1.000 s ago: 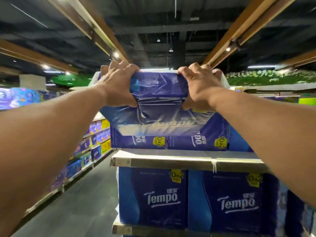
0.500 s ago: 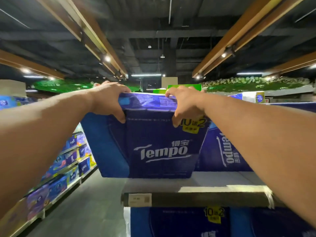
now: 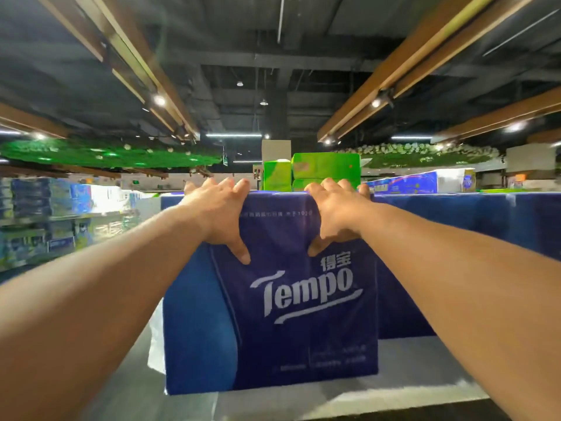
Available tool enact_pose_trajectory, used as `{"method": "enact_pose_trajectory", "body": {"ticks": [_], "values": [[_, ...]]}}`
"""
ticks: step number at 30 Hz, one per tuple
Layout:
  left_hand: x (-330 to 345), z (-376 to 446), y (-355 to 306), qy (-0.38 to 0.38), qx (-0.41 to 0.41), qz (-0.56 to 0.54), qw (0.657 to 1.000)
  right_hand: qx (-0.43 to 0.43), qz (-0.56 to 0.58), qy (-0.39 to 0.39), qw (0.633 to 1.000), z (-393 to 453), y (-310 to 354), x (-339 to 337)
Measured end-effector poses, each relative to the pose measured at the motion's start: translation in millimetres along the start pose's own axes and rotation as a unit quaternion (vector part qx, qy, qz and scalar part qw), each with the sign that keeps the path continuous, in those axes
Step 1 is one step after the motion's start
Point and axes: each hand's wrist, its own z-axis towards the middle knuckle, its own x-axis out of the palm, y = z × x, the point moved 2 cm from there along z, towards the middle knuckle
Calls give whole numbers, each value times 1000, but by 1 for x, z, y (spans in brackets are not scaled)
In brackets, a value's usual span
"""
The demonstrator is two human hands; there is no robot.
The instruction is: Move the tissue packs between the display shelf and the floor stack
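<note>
I have the dark blue plastic-wrapped Tempo tissue pack [image 3: 273, 299] gripped at its top edge by both hands: my left hand [image 3: 218, 217] is curled over the upper left corner with the thumb pressed down the front face, and my right hand [image 3: 337, 214] is clamped the same way on the upper right, fingers hooked over the back of the top. The pack stands upright on the pale grey display shelf [image 3: 409, 375], at its left end, its lower left corner seeming to overhang the edge. I judge this to be the step of setting or seating the pack on the shelf, though I cannot tell from here whether it is arriving or leaving. Its printed face points straight at me, logo right way up, and its long axis looks roughly vertical. More dark blue packs [image 3: 485, 220] stand just beside it to the right. Next, I would square it against that row before letting go.
</note>
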Motion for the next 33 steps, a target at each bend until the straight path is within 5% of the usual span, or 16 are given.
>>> {"method": "enact_pose_trajectory", "body": {"ticks": [7,12,33], "values": [[3,-14,-11,-33,-53,32,997,20,2,-54,998,-17,6,3],[6,-47,-56,-88,-83,68,990,-69,15,-142,987,-69,5,31],[-61,-239,-327,59,-63,-12,996,-23,65,-21,997,-357,-229,53]]}}
